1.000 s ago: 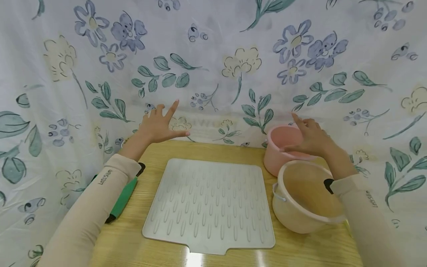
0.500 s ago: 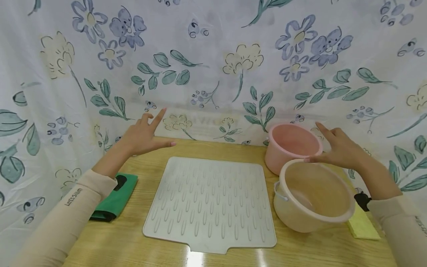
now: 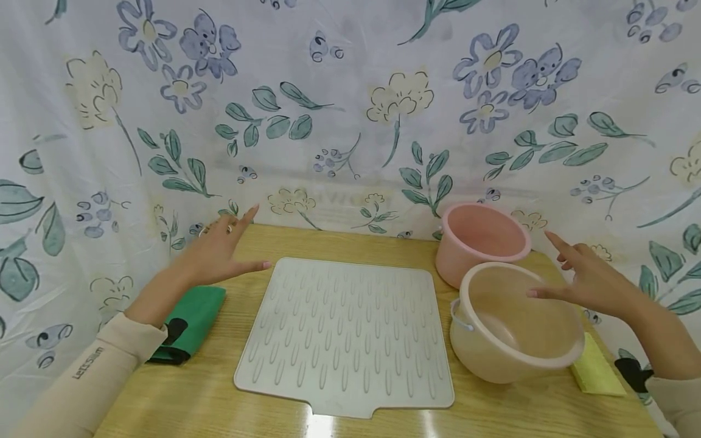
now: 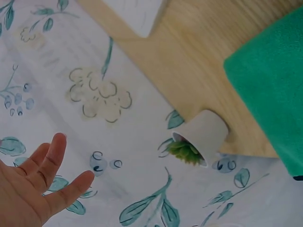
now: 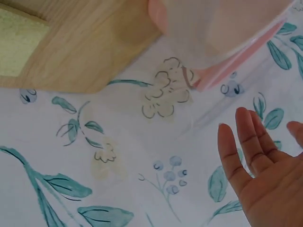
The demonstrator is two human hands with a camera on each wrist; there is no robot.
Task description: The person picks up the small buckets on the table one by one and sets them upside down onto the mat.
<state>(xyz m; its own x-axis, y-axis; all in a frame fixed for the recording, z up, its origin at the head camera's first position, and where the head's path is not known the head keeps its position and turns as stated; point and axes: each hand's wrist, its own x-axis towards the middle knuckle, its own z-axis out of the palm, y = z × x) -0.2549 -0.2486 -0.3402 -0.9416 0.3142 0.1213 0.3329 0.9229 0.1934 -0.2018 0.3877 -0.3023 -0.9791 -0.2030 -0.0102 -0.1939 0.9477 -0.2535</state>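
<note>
My left hand hovers above the table's left side with thumb and forefinger spread, holding nothing. Below its wrist lies a folded green cloth with black edging. On the right, my right hand is in the air over the far rim of a beige bucket, fingers spread and nothing in them. Behind that bucket stands a pink bucket. Between the hands a pale grey ribbed mat with a front tab lies flat. In the left wrist view a small white pot holds a green plant.
A folded yellow cloth lies right of the beige bucket, partly hidden by it. Bare wooden table surrounds the mat. A floral curtain hangs along the back and both sides.
Both hands have moved outward and lower, away from each other. The green cloth and the yellow cloth have come into fuller view. The buckets and mat stay in place.
</note>
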